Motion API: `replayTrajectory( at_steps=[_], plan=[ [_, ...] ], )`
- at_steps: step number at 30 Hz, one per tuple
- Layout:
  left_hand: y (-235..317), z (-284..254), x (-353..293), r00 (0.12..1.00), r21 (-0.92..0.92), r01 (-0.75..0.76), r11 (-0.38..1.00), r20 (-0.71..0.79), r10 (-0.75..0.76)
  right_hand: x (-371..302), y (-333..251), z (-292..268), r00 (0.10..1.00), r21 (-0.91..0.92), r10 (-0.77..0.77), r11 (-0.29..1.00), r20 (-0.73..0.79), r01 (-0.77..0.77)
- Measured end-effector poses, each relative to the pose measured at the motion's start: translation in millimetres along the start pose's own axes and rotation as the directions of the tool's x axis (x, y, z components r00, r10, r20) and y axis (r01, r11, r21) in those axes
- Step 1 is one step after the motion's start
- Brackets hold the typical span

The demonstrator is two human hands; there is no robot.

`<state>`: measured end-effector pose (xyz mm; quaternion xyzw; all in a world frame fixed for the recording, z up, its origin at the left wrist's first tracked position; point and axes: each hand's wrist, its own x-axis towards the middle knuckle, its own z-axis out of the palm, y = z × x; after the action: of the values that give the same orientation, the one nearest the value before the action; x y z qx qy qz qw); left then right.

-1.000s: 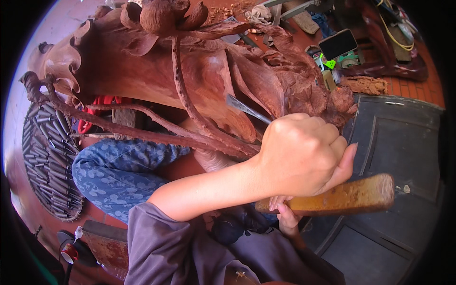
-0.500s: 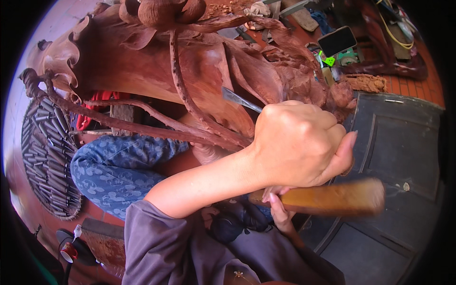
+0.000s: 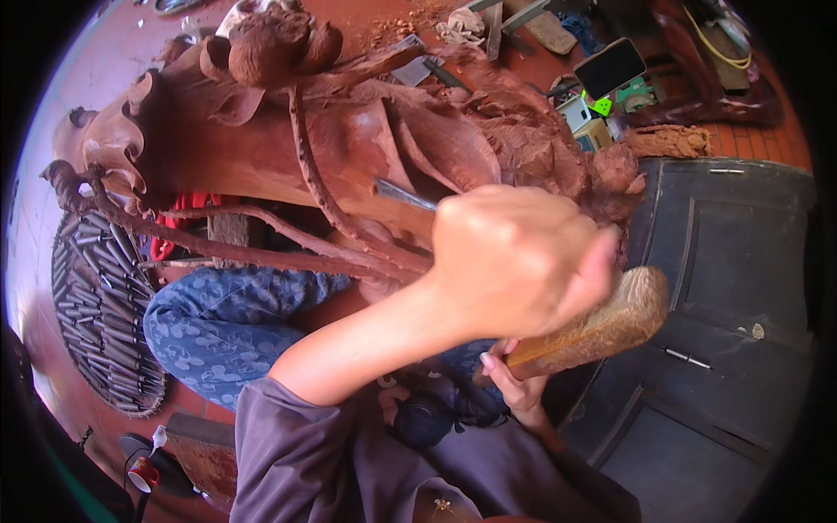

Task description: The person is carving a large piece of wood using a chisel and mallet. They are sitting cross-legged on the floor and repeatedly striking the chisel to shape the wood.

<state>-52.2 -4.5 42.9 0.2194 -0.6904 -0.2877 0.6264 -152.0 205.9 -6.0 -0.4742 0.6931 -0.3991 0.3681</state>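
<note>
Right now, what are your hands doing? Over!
Left hand fisted round steel chisel, blade on the reddish-brown carved wooden sculpture. Right hand gripping worn wooden mallet under it. Thin carved branch runs just below the blade.

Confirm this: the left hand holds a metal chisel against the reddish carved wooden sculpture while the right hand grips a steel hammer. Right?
Not quite. In the head view the right hand grips a wooden mallet, not a steel hammer. The left hand does hold the metal chisel against the reddish carved wooden sculpture.
</note>
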Motion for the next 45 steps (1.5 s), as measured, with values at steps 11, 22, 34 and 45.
replayTrajectory(
  at_steps=[11,22,34,45],
  plan=[
    [0.4,-2.7,0.0,0.999,0.015,0.021,1.000,0.027,-0.021,6.1,-0.5,19.1,0.984,0.479,-0.031,0.871,-0.176,0.113],
    [-0.3,-6.8,2.2,0.991,0.104,0.087,0.991,0.088,-0.097,7.9,-5.4,5.7,0.993,0.278,0.090,0.958,-0.080,-0.064],
    [80.8,-38.0,-9.9,0.931,0.071,-0.031,0.997,0.366,0.003,-0.7,-2.0,-4.9,0.989,0.401,0.092,0.915,-0.117,-0.037],
    [11.1,-146.3,-12.4,0.950,0.882,0.197,0.429,-0.064,-0.305,-3.8,9.3,-9.9,0.996,0.179,0.013,0.983,0.084,-0.028]
  ],
)
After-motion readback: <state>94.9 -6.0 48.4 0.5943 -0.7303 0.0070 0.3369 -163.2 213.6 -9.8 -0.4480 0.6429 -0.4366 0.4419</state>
